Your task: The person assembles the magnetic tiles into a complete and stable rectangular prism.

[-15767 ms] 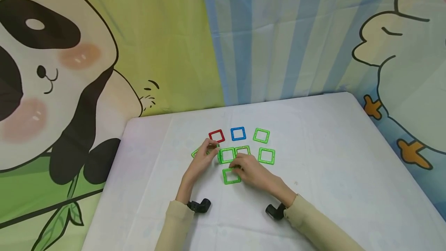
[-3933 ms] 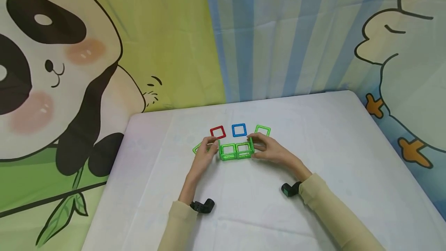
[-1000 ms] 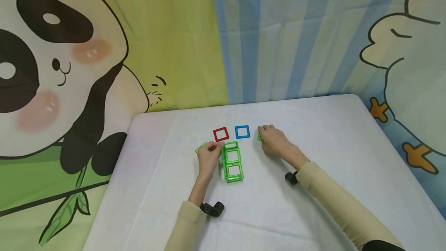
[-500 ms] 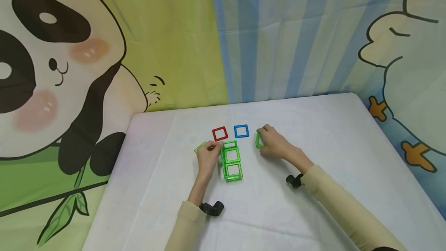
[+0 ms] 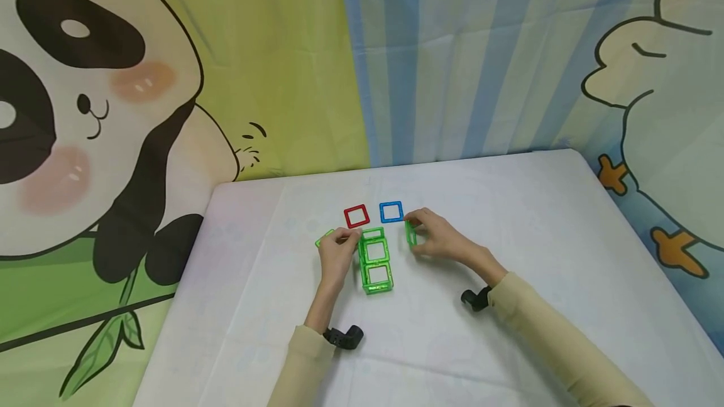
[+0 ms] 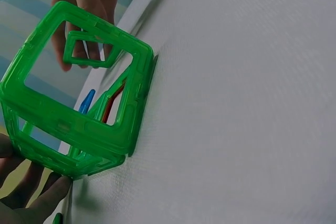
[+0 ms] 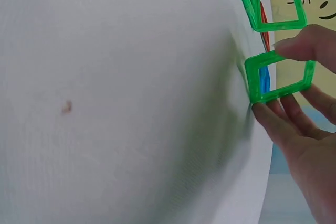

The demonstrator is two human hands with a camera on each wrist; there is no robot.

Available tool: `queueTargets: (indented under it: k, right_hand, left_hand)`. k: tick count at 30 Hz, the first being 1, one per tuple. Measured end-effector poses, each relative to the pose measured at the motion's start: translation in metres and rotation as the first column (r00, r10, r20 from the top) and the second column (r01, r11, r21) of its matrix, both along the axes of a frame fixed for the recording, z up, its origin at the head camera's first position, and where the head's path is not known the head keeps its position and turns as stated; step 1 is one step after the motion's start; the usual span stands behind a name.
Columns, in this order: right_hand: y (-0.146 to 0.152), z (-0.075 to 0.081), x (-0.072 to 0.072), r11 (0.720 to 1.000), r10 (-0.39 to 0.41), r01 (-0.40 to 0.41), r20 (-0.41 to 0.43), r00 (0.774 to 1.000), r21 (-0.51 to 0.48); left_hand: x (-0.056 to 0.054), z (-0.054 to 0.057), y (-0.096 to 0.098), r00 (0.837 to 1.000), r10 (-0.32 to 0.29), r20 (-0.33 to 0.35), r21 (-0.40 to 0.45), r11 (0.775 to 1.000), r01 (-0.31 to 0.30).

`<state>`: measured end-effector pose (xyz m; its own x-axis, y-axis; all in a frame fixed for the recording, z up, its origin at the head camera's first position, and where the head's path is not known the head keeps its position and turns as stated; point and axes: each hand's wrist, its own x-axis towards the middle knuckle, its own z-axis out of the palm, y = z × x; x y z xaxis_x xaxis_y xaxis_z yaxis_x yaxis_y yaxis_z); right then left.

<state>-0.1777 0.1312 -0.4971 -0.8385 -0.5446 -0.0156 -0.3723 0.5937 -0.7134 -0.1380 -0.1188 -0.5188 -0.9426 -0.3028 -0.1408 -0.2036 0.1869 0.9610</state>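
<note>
Several green square magnetic tiles form a boxy structure (image 5: 378,262) on the white table (image 5: 430,344). My left hand (image 5: 334,260) pinches its far left corner; in the left wrist view, fingers (image 6: 50,195) sit against the lower edge of this structure (image 6: 63,124). To the right, my right hand (image 5: 444,240) holds one loose green magnetic tile (image 5: 408,234) upright, apart from the structure. The right wrist view shows the thumb on the top edge of that tile (image 7: 253,82) and fingertips along the bottom one.
Behind the structure lie a red tile (image 5: 347,219) and a blue tile (image 5: 381,213). Another green tile (image 5: 324,238) peeks out behind my left hand, mostly hidden. Black cameras (image 5: 346,337) sit on both wrists. A printed curtain (image 5: 283,80) hangs along the back edge.
My right hand has picked up the green tile from the back right, turned it upright and carried it left towards the structure. The left hand stays at the structure's corner.
</note>
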Motion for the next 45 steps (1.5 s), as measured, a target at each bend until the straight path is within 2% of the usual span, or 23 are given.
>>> queueTargets:
  k: [5, 9, 16, 23, 32, 37, 42, 45]
  right_hand:
    - [-0.004, -0.009, -0.001, 0.997, 0.016, -0.012, 0.044, 0.999, -0.075]
    - [-0.008, -0.014, 0.0, 0.992, 0.037, -0.032, 0.042, 0.998, -0.123]
    - [-0.017, -0.018, 0.0, 0.99, 0.045, -0.035, 0.065, 0.997, -0.138]
    - [-0.025, -0.02, 0.0, 0.979, 0.069, -0.051, 0.085, 0.994, -0.196]
    - [-0.029, -0.021, 0.001, 0.976, 0.08, -0.065, 0.068, 0.994, -0.209]
    - [-0.031, -0.022, 0.001, 0.963, 0.103, -0.07, 0.115, 0.988, -0.26]
    - [-0.033, -0.024, 0.0, 0.971, 0.09, -0.07, 0.078, 0.993, -0.227]
    - [-0.034, -0.024, 0.0, 0.964, 0.105, -0.08, 0.085, 0.991, -0.253]
  left_hand:
    - [0.0, 0.001, 0.0, 1.0, 0.002, 0.001, -0.007, 1.0, -0.002]
    - [0.001, 0.002, 0.0, 1.0, 0.01, -0.003, -0.017, 1.0, -0.01]
    - [0.0, 0.001, 0.002, 1.0, 0.004, 0.004, -0.008, 1.0, -0.004]
    - [-0.001, 0.0, 0.001, 1.0, 0.008, 0.001, -0.002, 1.0, -0.008]
    - [-0.002, 0.0, 0.0, 1.0, 0.007, 0.002, 0.008, 1.0, -0.007]
    - [-0.002, -0.001, 0.0, 1.0, 0.007, 0.0, 0.007, 1.0, -0.007]
    - [-0.002, -0.001, 0.001, 1.0, 0.001, -0.01, 0.007, 1.0, -0.001]
    - [-0.002, -0.001, 0.001, 1.0, 0.003, -0.006, 0.008, 1.0, -0.003]
